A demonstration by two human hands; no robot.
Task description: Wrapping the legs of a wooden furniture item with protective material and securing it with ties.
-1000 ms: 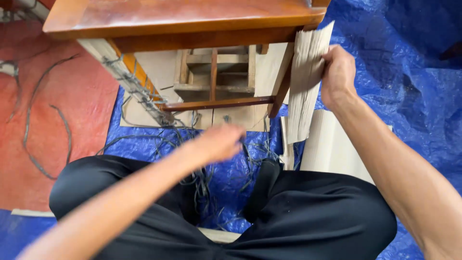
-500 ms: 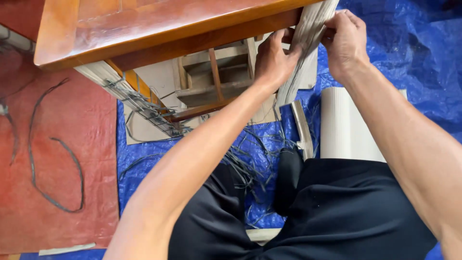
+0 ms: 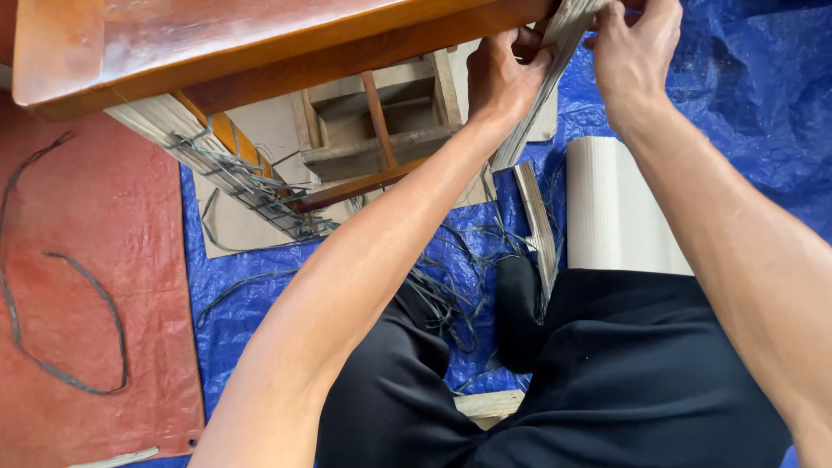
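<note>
Up at one o'clock we've got both hands on the corrugated cardboard strip (image 3: 555, 52), which is pressed against the corner leg of the wooden table (image 3: 217, 39). Our left hand (image 3: 503, 74) wraps its fingers around the strip from the nine o'clock side, closed on it, and our right hand (image 3: 633, 48) clamps it from three o'clock, thumb and fingers pinching the top. The strip's upper end runs off the top edge of the frame, so we can't see where it finishes, and the table leg behind it is hidden by our hands. The strip's lower end hangs free at about twelve o'clock from our knees. At ten o'clock another leg wears cardboard bound with dark cord (image 3: 234, 169). Loose cord ends (image 3: 451, 286) litter the blue tarp (image 3: 745, 130) at centre. A roll of corrugated cardboard (image 3: 607, 208) lies at three o'clock, its near end covered by our black trousers (image 3: 624, 373).
</note>
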